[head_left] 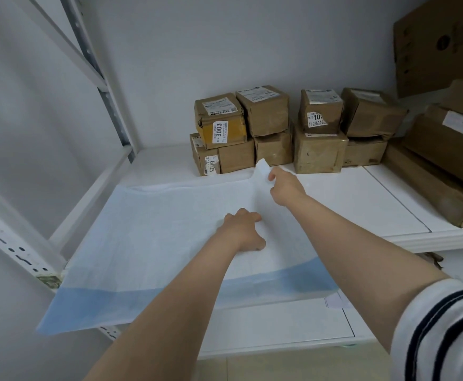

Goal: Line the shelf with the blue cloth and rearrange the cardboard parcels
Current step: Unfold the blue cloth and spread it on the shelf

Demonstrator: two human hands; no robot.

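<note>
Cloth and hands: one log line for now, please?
cloth: spread on shelf | left hand: rests on cloth | right hand: pinching lifted corner | parcels: stacked behind

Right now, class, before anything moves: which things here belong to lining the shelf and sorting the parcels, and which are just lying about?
Job in hand: cloth, with the right hand pinching its far corner and the left hand resting on it; shelf; parcels.
Lying about: big carton at top right; rack post.
</note>
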